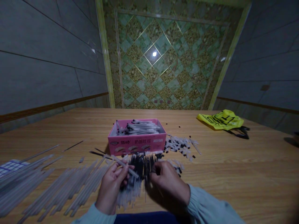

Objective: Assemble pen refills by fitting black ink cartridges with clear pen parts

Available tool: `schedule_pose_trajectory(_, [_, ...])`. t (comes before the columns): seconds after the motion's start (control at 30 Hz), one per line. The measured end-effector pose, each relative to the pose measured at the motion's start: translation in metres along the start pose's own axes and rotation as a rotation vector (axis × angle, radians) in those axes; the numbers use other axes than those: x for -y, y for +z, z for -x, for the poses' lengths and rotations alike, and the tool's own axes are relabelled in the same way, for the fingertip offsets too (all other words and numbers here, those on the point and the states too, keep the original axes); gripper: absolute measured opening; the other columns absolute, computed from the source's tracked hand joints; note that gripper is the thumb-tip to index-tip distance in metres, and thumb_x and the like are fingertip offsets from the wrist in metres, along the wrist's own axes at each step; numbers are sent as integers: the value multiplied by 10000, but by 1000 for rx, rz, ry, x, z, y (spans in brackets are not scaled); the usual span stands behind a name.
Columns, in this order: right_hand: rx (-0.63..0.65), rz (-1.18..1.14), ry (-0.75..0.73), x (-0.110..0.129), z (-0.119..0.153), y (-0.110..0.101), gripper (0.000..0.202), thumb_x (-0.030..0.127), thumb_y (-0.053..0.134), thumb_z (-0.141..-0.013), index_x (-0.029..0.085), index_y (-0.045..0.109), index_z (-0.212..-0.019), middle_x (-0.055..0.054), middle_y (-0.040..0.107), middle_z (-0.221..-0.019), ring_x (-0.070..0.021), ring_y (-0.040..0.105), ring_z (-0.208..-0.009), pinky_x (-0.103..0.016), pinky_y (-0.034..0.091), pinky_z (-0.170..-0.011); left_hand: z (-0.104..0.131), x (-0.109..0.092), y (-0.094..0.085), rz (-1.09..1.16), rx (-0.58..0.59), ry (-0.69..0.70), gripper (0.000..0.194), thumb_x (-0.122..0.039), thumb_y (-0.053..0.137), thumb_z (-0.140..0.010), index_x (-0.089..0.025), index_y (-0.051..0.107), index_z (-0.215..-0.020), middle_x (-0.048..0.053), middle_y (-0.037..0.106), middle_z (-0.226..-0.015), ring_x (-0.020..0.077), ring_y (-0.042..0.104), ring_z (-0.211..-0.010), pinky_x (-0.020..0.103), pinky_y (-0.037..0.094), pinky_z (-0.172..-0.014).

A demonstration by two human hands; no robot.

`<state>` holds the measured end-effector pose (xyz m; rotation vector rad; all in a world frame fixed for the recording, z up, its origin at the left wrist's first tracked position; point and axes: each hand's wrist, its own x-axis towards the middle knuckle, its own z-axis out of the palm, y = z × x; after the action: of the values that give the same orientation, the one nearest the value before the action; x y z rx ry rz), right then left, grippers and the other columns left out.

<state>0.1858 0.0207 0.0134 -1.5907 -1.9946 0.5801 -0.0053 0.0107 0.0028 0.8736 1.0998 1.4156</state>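
Note:
My left hand (pixel 111 186) grips a clear pen barrel (pixel 123 163) that slants up to the left above the table. My right hand (pixel 168 184) rests on a pile of black-tipped ink refills (pixel 142 164) lying in front of me, fingers curled into the pile; whether it holds one I cannot tell. Beyond the pile stands a pink cardboard box (pixel 137 145) with several assembled pens (pixel 140 127) lying inside.
Many clear pen barrels (pixel 58 186) fan across the wooden table (pixel 233 174) at the left. Small pen caps and tips (pixel 179 145) lie scattered right of the box. A yellow bag (pixel 220 119) with black scissors (pixel 240 132) sits at the far right.

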Motion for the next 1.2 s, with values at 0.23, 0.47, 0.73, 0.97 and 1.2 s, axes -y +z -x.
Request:
schedule_pose_trajectory(0.23, [277,-670,40,22,12,-2,53,151,527,-564,150,497,-521,57,410,-465,-64,333,-449,-191,228,-420,-7,1,-5,349,-157,-128,58,-71,617,-744,-98,612,-796,38,633,-757,52,523,-511,140,420,-402])
schedule_pose_trajectory(0.47, [316,-707,-5,16,15,6,57,126,555,-581,144,519,-541,69,391,-471,-54,301,-453,-191,193,-416,-6,-1,-5,381,-137,-127,66,-53,574,-772,-98,607,-808,35,621,-748,53,526,-515,140,419,-401])
schedule_pose_trajectory(0.73, [358,-682,44,19,14,0,69,119,548,-565,145,513,-512,71,393,-443,-49,302,-422,-185,181,-391,-1,-2,-4,255,-87,-65,291,-253,762,-619,-140,599,-832,20,651,-757,59,505,-534,144,391,-422])
schedule_pose_trajectory(0.97, [415,-853,77,14,10,-1,94,145,593,-599,134,546,-519,76,408,-429,-42,281,-402,-197,164,-396,-1,-5,-2,141,-34,-48,317,-333,763,-619,-140,598,-809,6,655,-704,62,517,-537,150,397,-444])
schedule_pose_trajectory(1.2, [453,-916,119,12,6,-3,256,255,662,-652,149,481,-506,89,366,-416,-39,244,-390,-206,148,-397,10,1,9,183,147,-268,240,-228,759,-640,-135,578,-767,36,681,-632,97,590,-461,167,465,-409])
